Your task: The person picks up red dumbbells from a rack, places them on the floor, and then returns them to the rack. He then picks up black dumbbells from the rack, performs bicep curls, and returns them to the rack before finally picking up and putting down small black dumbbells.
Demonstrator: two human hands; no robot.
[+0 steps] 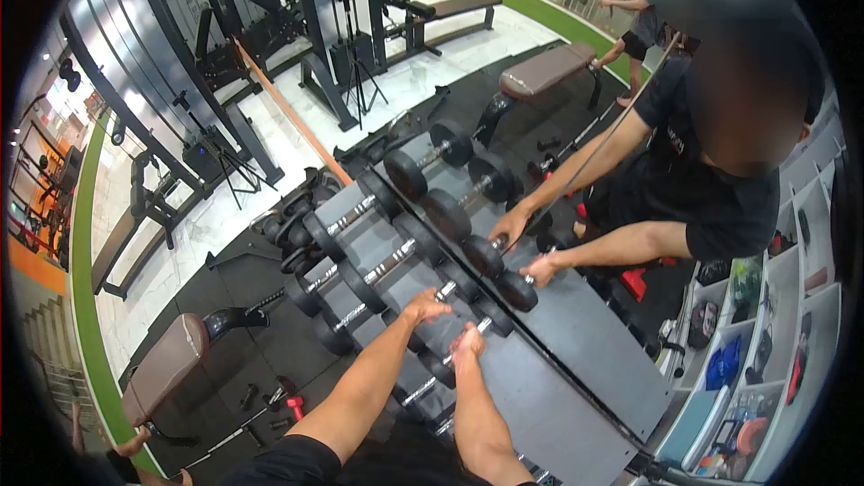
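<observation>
My left hand (pixel 425 307) is closed around the chrome handle of a dumbbell (pixel 462 280) with black round heads, lying on the grey rack. Beside it, my right hand (pixel 467 345) grips the handle of a second dumbbell (pixel 496 313). Its near head is partly hidden by my hand. More black dumbbells lie in rows to the left of my hands, among them one with a long chrome handle (pixel 391 257). Across the dark divider, another person (pixel 720 126) bends over the rack, hands at a dumbbell (pixel 517 290).
The grey rack top (pixel 531 396) stretches toward the lower right. Brown padded benches (pixel 558 69) stand on the black mat. Tripods (pixel 358 81) stand beside cable machines. White shelves (pixel 774 342) hold bags and shoes at right. A red dumbbell (pixel 295 408) lies on the floor.
</observation>
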